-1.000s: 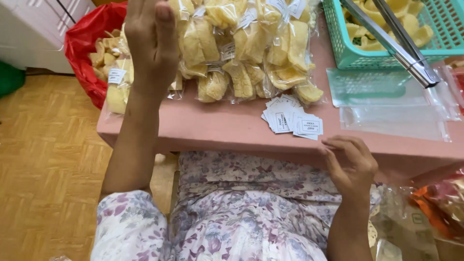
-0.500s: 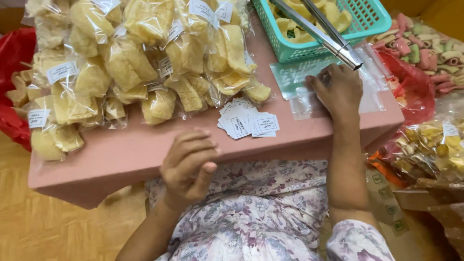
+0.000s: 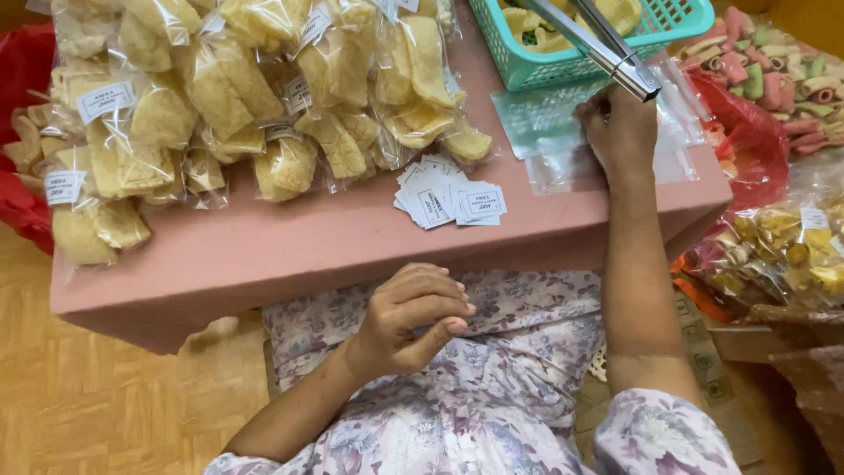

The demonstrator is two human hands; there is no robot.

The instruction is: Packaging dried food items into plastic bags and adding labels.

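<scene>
The right hand lies at the upper right of the frame on a stack of clear bags at the far right end of the pink counter. Its fingers are curled down onto the top bag, pressing or pinching it; whether they have actually gripped a sheet I cannot tell. The bags lie flat, their right side close to the counter's right edge. Steel tongs reach out of a teal basket at the top of the frame, their tip just above and touching or nearly touching the right hand's knuckles.

The left hand hangs below the counter's near edge, lower centre, over the lap of a floral dress. Its fingers are loosely clenched, thumb against the fingertips, holding nothing that can be seen.

A small fan of white labels lies in the middle of the counter, near its front edge. Between the labels and the bags is a narrow bare strip. A heap of packed yellow crackers fills the upper left, some packs overhanging the counter's left end. In front of the heap, a bare band of pink runs along the near edge.

Right of the counter, past its edge, stand a red bag of coloured crackers and more packs.
</scene>
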